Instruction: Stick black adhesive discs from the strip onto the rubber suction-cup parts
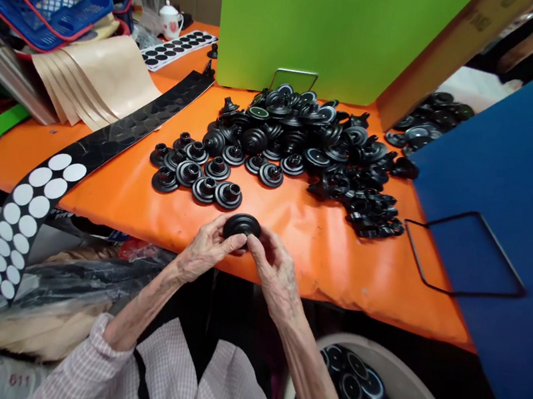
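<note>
While curled tightly inward, fingers of the left hand (205, 250) and right hand (275, 272), pinching a round black rubber part (242, 226) from both sides, just over the near edge of an orange table cover (337, 265). At 12 o'clock, a heap of similar black rubber parts (302, 134); at 11 o'clock, neat rows of upright rubber cups (195, 171); at 5 o'clock, a beige tub of black discs (361, 397).

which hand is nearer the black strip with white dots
Left. Left hand: right of the black strip with white round dots. Right hand: farther right, beyond the left hand.
</note>
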### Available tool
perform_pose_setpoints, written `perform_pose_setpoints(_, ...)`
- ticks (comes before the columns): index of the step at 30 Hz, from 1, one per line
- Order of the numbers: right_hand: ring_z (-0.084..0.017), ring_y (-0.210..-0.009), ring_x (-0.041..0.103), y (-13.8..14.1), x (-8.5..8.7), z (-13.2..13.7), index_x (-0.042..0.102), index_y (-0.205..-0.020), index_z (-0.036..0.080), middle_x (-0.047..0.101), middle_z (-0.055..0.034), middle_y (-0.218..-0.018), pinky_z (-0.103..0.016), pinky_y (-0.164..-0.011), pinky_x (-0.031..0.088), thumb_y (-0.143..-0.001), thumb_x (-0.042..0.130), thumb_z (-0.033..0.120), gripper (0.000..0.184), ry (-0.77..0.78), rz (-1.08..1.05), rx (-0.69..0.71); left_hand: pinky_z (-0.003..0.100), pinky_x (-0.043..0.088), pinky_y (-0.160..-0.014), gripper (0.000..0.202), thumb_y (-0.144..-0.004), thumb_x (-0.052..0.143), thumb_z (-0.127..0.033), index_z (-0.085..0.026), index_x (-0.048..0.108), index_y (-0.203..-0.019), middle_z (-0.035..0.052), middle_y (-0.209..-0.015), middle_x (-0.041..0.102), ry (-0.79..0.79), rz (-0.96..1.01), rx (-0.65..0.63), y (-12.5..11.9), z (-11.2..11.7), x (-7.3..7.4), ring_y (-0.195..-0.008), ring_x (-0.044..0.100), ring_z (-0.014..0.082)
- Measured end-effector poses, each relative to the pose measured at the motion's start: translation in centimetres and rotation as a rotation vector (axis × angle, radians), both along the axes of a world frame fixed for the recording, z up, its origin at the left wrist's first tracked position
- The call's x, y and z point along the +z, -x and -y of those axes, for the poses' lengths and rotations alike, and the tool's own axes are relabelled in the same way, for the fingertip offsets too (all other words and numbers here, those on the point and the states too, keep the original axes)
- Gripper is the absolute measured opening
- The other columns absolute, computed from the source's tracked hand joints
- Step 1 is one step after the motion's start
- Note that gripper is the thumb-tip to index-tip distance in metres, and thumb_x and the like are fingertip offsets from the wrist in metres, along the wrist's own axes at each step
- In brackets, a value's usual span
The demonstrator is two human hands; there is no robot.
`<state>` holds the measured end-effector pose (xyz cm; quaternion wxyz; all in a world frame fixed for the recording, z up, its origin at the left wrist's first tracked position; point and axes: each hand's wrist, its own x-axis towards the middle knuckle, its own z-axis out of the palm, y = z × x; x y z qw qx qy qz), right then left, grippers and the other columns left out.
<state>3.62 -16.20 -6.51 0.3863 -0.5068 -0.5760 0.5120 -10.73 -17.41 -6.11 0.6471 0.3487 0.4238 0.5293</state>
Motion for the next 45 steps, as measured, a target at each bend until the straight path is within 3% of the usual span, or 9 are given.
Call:
perform_pose_setpoints(10, -0.018, -0.087, 0.061, 1.0, -0.6, -0.2, 0.056, -0.097, 0.021, 0.065, -0.004, -0.093, -0.033, -0.08, 0.053, -0.083, 0.058, 0.052, 0.035, -0.007, -0.12, -0.031, 0.031, 0.057, -0.076, 0.045, -0.069, 0.078, -0.037, -0.014, 0.064, -0.106, 0.0076, -0.1, 0.069, 0.052, -0.015, 0.116, -0.3, 0.2, 0.1, -0.087, 0.066, 0.0199)
perform_pose_setpoints(13, -0.019, -0.087, 0.061, 0.6, -0.4, -0.5, 0.058, -0.097, 0.02, 0.064, -0.0051, -0.093, -0.037, -0.081, 0.052, -0.089, 0.046, 0.056, 0.038, -0.026, -0.009, 0.005, 0.027, 0.055, -0.066, 0.044, -0.075, 0.071, -0.044, -0.012, 0.064, -0.105, 0.0093, -0.099, 0.068, 0.099, 0.061, 0.08, 0.0, -0.2, 0.2, -0.08, 0.065, 0.0175)
perform_pose_setpoints(18, -0.022, -0.105, 0.056, -0.6, 1.3, -1.1, 0.049, -0.13, 0.028, 0.057, -0.0077, -0.114, -0.044, -0.091, 0.05, -0.092, 0.048, 0.04, 0.04, -0.362, 0.274, 0.13, 0.024, 0.053, -0.061, 0.038, -0.077, 0.069, -0.039, -0.014, 0.065, -0.105, 0.0095, -0.103, 0.067, 0.12, 0.151, 0.01, 0.6, -0.2, 0.3, -0.081, 0.064, 0.0171)
perform_pose_setpoints(21, -0.023, -0.105, 0.055, -0.9, 2.3, -1.6, 0.052, -0.128, 0.032, 0.058, -0.0073, -0.111, -0.046, -0.092, 0.049, -0.092, 0.049, 0.028, 0.036, -0.572, 0.36, 0.305, 0.025, 0.053, -0.063, 0.038, -0.076, 0.07, -0.037, -0.015, 0.066, -0.106, 0.0089, -0.104, 0.067, 0.116, 0.137, 0.008, 0.6, -0.1, 0.4, -0.084, 0.064, 0.0189)
perform_pose_setpoints(25, -0.025, -0.098, 0.057, -0.4, 1.8, -2.1, 0.058, -0.116, 0.027, 0.06, -0.0082, -0.103, -0.045, -0.086, 0.052, -0.092, 0.051, 0.027, 0.025, -0.674, 0.411, 0.312, 0.024, 0.051, -0.058, 0.038, -0.074, 0.071, -0.037, -0.014, 0.067, -0.104, 0.009, -0.099, 0.069, 0.138, 0.133, 0.037, 0.2, -0.2, 0.3, -0.081, 0.064, 0.0196)
perform_pose_setpoints(32, -0.022, -0.084, 0.055, 1.0, -0.5, -1.3, 0.053, -0.093, 0.024, 0.055, -0.0049, -0.084, -0.038, -0.074, 0.052, -0.091, 0.055, 0.038, 0.014, -0.675, 0.37, 0.021, 0.027, 0.053, -0.066, 0.034, -0.073, 0.07, -0.037, -0.014, 0.068, -0.097, 0.0072, -0.089, 0.07, 0.18, 0.14, 0.107, -0.6, -0.5, -0.2, -0.081, 0.065, 0.0197)
perform_pose_setpoints(37, -0.022, -0.098, 0.056, 0.7, 0.0, -1.4, 0.05, -0.112, 0.024, 0.057, -0.0076, -0.104, -0.04, -0.085, 0.051, -0.091, 0.053, 0.028, 0.022, -0.612, 0.274, 0.162, 0.026, 0.053, -0.06, 0.036, -0.072, 0.07, -0.036, -0.013, 0.066, -0.099, 0.0077, -0.091, 0.069, 0.174, 0.101, 0.098, -0.4, -0.6, 0.2, -0.074, 0.064, 0.0177)
perform_pose_setpoints(41, -0.022, -0.09, 0.057, 0.8, -0.3, -1.6, 0.052, -0.098, 0.024, 0.057, -0.0053, -0.09, -0.039, -0.08, 0.052, -0.091, 0.051, 0.027, 0.008, -0.62, 0.277, 0.069, 0.027, 0.053, -0.06, 0.035, -0.072, 0.07, -0.038, -0.012, 0.065, -0.094, 0.0084, -0.088, 0.069, 0.173, 0.119, 0.098, -0.6, -0.8, 0.1, -0.078, 0.065, 0.0207)
perform_pose_setpoints(45, -0.021, -0.095, 0.059, 0.7, -0.5, -1.3, 0.05, -0.108, 0.023, 0.058, -0.0066, -0.1, -0.039, -0.084, 0.052, -0.089, 0.055, 0.029, 0.02, -0.532, 0.221, 0.115, 0.025, 0.053, -0.056, 0.035, -0.071, 0.07, -0.038, -0.012, 0.064, -0.093, 0.0074, -0.085, 0.069, 0.172, 0.093, 0.111, -0.7, -0.6, 0.1, -0.07, 0.064, 0.0172)
